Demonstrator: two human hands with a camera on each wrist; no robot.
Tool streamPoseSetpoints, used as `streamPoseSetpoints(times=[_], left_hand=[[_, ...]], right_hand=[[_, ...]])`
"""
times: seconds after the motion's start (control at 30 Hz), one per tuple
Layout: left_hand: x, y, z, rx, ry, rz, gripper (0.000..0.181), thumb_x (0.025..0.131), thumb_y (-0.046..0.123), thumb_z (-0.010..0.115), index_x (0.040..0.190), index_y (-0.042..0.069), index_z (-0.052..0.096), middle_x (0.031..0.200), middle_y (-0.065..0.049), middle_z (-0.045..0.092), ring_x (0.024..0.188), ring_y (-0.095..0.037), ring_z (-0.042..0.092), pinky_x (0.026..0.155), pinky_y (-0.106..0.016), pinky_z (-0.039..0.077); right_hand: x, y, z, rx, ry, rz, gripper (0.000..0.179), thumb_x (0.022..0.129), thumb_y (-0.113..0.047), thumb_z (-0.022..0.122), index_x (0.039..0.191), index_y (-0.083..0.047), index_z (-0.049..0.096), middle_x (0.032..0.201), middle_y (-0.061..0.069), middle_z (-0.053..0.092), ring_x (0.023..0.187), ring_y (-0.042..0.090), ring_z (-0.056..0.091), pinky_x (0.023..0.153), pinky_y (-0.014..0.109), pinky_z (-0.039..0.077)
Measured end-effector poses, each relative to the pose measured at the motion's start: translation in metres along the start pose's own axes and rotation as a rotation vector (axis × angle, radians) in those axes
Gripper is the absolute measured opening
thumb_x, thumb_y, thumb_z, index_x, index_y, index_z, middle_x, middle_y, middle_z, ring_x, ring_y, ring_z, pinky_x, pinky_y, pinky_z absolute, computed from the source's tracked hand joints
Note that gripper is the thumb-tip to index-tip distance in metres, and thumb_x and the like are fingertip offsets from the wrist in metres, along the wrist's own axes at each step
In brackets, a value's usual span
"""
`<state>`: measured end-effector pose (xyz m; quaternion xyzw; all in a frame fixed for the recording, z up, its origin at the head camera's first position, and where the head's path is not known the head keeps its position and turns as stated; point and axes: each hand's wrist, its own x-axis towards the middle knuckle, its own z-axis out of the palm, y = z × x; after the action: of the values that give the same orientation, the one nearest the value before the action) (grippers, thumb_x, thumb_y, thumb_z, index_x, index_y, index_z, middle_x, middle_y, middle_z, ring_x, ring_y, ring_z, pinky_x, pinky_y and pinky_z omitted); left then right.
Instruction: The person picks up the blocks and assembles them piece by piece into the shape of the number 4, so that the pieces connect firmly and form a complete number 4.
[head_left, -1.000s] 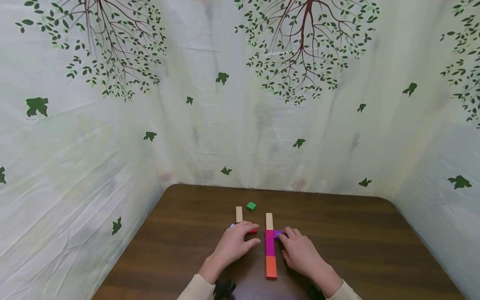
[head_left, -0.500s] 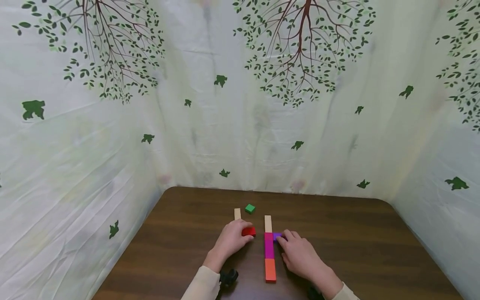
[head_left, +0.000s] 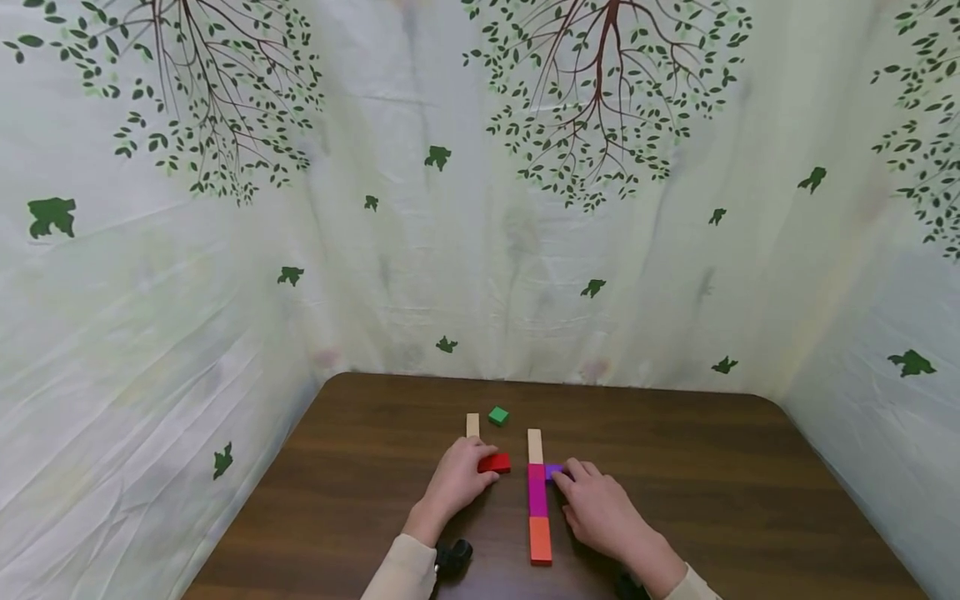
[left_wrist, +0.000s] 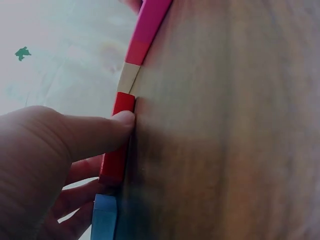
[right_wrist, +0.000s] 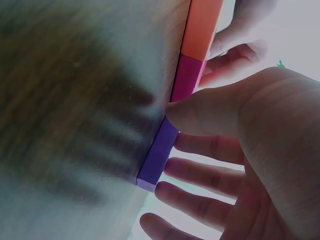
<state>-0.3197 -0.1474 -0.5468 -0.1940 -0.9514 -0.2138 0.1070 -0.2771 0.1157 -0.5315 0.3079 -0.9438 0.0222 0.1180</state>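
Note:
My left hand (head_left: 457, 475) pinches a red block (head_left: 496, 463) lying flat on the table. In the left wrist view the thumb (left_wrist: 107, 132) presses the block's near side, with fingers behind it. A blue block (left_wrist: 104, 217) sits just beyond the red one's end, hidden by the hand in the head view. My right hand (head_left: 600, 504) holds a purple block (right_wrist: 157, 152) between thumb and fingers. That block meets the side of a magenta block (head_left: 537, 490). The magenta block lies in a straight row between an orange block (head_left: 540, 542) and a plain wooden block (head_left: 535, 446).
Another plain wooden block (head_left: 472, 425) lies beyond my left hand, partly covered by it. A green block (head_left: 498, 416) sits farther back. The brown table (head_left: 675, 467) ends at a printed curtain (head_left: 480, 292). Black wrist gear (head_left: 453, 557) hangs under the left wrist.
My left hand has shifted left, and its thumb and fingers have come together on the red block, more of which now shows. The right hand has stayed at the purple block.

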Motion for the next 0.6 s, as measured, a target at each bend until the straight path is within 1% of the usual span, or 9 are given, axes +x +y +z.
streamPoseSetpoints(times=[0.1,0.37,0.6], left_hand=[[-0.0006,0.0007,0.0003,0.017,0.011,-0.002,0.036,0.084,0.025,0.084,0.116,0.013,0.076,0.100,0.001,0.064,0.091,-0.018,0.056,0.077,-0.035,0.050],[-0.0030,0.0013,0.0027,0.031,0.018,-0.023,0.034,0.084,0.023,0.084,0.115,0.012,0.077,0.098,0.001,0.063,0.090,-0.018,0.055,0.076,-0.035,0.050],[-0.0020,0.0030,0.0054,0.046,0.038,-0.010,0.032,0.084,0.022,0.083,0.114,0.013,0.077,0.098,0.002,0.064,0.090,-0.017,0.056,0.076,-0.035,0.051]], right_hand=[[0.0008,-0.0003,-0.0001,0.004,0.004,0.004,0.044,0.085,-0.023,0.077,0.126,-0.008,0.068,0.109,0.007,0.058,0.108,0.028,0.059,0.070,0.045,0.056],[0.0013,-0.0009,0.0022,0.007,-0.024,0.005,0.048,0.085,-0.026,0.078,0.128,-0.009,0.067,0.113,0.008,0.058,0.109,0.029,0.058,0.070,0.045,0.056],[0.0005,0.0011,0.0019,-0.004,-0.011,0.010,0.047,0.084,-0.025,0.078,0.127,-0.009,0.067,0.113,0.008,0.058,0.109,0.028,0.058,0.070,0.045,0.056]])
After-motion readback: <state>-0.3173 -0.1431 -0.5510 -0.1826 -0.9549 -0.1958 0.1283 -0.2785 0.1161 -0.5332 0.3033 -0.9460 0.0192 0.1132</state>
